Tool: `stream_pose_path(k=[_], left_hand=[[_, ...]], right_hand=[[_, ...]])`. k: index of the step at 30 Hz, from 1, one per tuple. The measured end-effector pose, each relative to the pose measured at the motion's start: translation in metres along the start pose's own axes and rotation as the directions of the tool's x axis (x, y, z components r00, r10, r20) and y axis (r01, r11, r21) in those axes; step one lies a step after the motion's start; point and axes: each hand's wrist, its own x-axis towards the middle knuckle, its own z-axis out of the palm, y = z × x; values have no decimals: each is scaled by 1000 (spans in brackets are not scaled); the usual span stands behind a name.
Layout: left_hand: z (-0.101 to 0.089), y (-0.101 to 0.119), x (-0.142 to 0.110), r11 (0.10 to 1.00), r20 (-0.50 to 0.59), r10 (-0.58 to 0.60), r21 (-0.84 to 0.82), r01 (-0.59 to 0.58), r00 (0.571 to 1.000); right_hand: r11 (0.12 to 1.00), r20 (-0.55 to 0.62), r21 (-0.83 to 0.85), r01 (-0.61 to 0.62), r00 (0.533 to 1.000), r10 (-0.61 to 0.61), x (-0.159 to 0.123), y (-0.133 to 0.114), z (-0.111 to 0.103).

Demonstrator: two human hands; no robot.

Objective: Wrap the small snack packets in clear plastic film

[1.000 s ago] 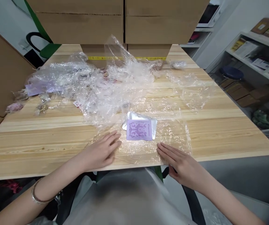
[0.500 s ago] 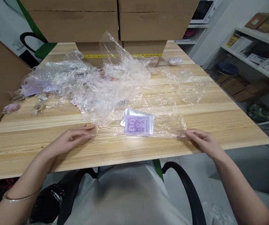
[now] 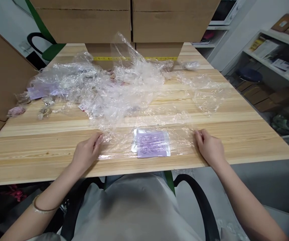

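A flat purple patterned packet (image 3: 151, 144) on a silvery pouch lies near the front edge of the wooden table (image 3: 247, 134), under a sheet of clear plastic wrap (image 3: 179, 134). My left hand (image 3: 86, 152) pinches the wrap's left edge beside the packet. On the other side, my right hand (image 3: 208, 147) is closed on the wrap's right edge. The wrap is pulled flat over the packet between both hands.
A big heap of crumpled clear wrap (image 3: 119, 87) covers the table's middle. Small wrapped trinkets (image 3: 42, 112) and purple packets (image 3: 40, 90) lie at the left. Cardboard boxes (image 3: 126, 20) stand at the back and left, with a yellow tape measure (image 3: 134, 58). Shelves (image 3: 275, 53) are at the right.
Both hands moved out from beside the packet to the wrap's side edges, closed on them, then drew the wrap and packet toward the front edge; the film now lies folded over the packet.
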Motion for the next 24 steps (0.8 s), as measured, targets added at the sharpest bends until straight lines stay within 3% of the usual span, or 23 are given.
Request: stream_pose_path(k=[4, 6, 8, 10, 11, 13, 14, 15, 16, 17, 20, 24], left_hand=[[3, 15, -11, 897, 157, -166, 435, 82, 974], [5, 18, -16, 852, 94, -207, 506, 132, 974], [6, 14, -20, 869, -101, -106, 474, 142, 989], [4, 7, -21, 929, -214, 164, 362, -78, 963], [3, 4, -21, 918, -194, 330, 295, -266, 924], [2, 4, -19, 784, -15, 615, 118, -609, 789], [3, 6, -17, 719, 102, 689, 30, -695, 717], [3, 9, -14, 691, 202, 712, -34, -722, 672], [4, 12, -10, 696, 282, 702, -73, -714, 655], [5, 13, -6, 714, 347, 679, -105, -693, 647], [3, 9, 7, 786, 425, 599, -146, -601, 679], [-11, -17, 22, 844, 425, 536, -280, -457, 730]], right_hand=[[983, 31, -181, -30, 999, 36, -5, -1, 2], [975, -20, -220, -24, 1000, 20, -6, -1, 1], [972, -142, -231, 35, 987, -69, -8, 0, -6], [966, -254, -188, 179, 941, -224, -12, 5, -18], [946, -245, -129, 299, 914, -322, -14, 8, -25], [844, -74, 83, 529, 848, -524, -20, 13, -38], [775, 47, 217, 594, 786, -616, -22, 16, -42], [723, 153, 330, 606, 722, -675, -24, 18, -44], [701, 224, 406, 586, 680, -699, -25, 21, -43], [698, 254, 447, 559, 669, -698, -25, 24, -40], [708, 180, 481, 517, 732, -657, -22, 33, -27], [700, 74, 535, 473, 799, -597, -17, 46, -14]])
